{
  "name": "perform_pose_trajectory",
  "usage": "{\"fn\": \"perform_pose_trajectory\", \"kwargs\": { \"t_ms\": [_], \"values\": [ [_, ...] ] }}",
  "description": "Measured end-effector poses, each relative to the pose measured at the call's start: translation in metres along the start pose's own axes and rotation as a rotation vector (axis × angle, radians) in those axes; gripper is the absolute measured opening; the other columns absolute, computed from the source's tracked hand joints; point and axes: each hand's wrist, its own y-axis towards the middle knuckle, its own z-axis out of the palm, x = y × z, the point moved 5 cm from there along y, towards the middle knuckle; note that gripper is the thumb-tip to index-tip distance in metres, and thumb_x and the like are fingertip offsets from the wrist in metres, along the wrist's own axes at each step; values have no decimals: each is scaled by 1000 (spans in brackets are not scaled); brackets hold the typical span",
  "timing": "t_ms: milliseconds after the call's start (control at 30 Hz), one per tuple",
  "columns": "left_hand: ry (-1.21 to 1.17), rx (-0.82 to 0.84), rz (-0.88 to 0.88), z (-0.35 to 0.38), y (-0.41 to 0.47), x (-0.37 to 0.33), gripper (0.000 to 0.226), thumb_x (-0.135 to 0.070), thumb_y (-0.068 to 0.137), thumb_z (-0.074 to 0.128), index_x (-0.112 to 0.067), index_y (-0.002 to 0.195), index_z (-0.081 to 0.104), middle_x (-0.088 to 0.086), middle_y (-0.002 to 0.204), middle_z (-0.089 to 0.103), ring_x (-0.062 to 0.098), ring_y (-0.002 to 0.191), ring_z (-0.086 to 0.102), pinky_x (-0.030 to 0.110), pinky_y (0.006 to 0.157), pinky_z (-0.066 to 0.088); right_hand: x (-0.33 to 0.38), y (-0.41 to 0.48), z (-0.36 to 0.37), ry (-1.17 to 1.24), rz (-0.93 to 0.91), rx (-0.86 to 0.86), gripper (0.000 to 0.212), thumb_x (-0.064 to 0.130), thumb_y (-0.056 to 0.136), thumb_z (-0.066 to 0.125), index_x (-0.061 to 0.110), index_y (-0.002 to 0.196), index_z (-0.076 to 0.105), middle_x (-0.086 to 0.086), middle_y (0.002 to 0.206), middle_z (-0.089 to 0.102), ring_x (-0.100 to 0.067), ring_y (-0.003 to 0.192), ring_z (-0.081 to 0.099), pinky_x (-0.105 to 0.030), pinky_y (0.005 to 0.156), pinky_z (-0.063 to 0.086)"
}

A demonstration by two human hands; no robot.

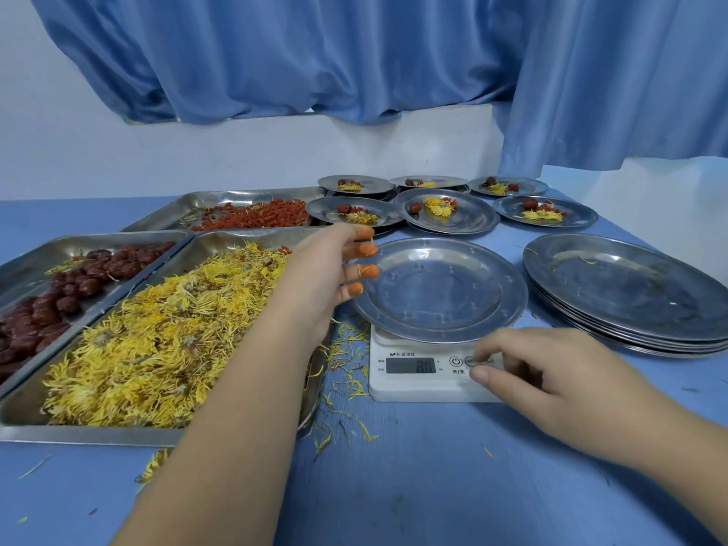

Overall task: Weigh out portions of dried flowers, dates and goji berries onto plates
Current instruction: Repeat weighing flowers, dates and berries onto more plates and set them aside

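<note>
An empty steel plate (439, 289) sits on a white digital scale (417, 382) whose display is lit. My right hand (551, 384) hovers over the scale's front right, one fingertip on a button beside the display. With its orange-stained fingertips straight, my left hand (327, 277) touches the plate's left rim and holds nothing. Left of the scale lie three steel trays: yellow dried flowers (157, 336) nearest, dark red dates (59, 293) at far left, orange goji berries (256, 216) behind.
Several filled plates (445, 210), each with flowers, a date and goji berries, stand at the back. A stack of empty plates (630, 293) lies right of the scale. Loose petals litter the blue table (394, 486). Blue curtains hang behind.
</note>
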Motion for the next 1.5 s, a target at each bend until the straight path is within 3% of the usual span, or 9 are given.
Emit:
{"fn": "perform_pose_trajectory", "kwargs": {
  "t_ms": [167,400,533,633,800,900,1033,1267,1500],
  "values": [
    [76,-46,-16,7,-4,-10,11,-20,95,52,-18,92,63,-2,76,62,15,60,57,24,55,36,5,1,-2,44,-20,-150,29,38,86,62,29,64,45,12,60,49,-8,56,45,-27,49,36],
    [-32,11,-22,4,-16,-8,17,-20,96,51,-13,104,64,1,82,63,16,63,58,24,56,38,41,24,-14,138,-114,-321,42,19,78,57,21,56,21,4,48,23,-12,46,24,-29,45,26],
    [272,95,-23,-21,-10,-24,20,-29,93,54,-18,103,68,-4,83,70,16,68,64,27,61,45,50,44,-19,250,-133,-387,45,19,78,57,23,55,19,4,47,21,-12,45,23,-26,44,22],
    [513,-9,82,-65,1,-54,17,-34,92,57,-23,95,70,-8,78,73,16,71,69,28,62,52,48,43,-8,193,-132,-365,45,21,79,58,23,55,19,6,46,20,-13,45,25,-27,45,24],
    [711,-107,98,-141,19,-74,32,-43,90,53,-15,96,68,0,78,72,22,71,63,36,65,45,52,31,13,59,-214,-265,44,22,77,61,22,57,22,9,47,20,-12,43,25,-27,45,24],
    [835,-86,89,-156,29,-63,41,-42,98,41,-9,98,65,3,77,65,21,70,53,29,57,40,56,30,11,43,-232,-288,43,24,79,60,23,56,23,10,48,20,-11,43,25,-28,46,26],
    [1322,-170,136,-167,41,-47,36,-45,99,40,-19,107,63,0,101,65,18,88,60,31,73,43,59,30,7,44,-236,-309,37,36,83,47,24,58,22,11,48,20,-9,45,24,-26,47,27],
    [1581,-26,-86,-180,59,-26,44,-40,93,59,-21,132,57,3,139,54,22,122,54,37,103,41,54,31,5,24,-204,-308,42,28,81,58,23,56,24,9,47,21,-10,44,25,-26,47,28],
    [1353,-51,-91,-184,62,-36,17,-10,87,69,-18,101,67,3,87,72,11,61,70,23,53,51,56,32,6,31,-223,-296,39,35,84,49,23,57,22,9,49,20,-12,44,25,-27,47,27]
  ]
}}
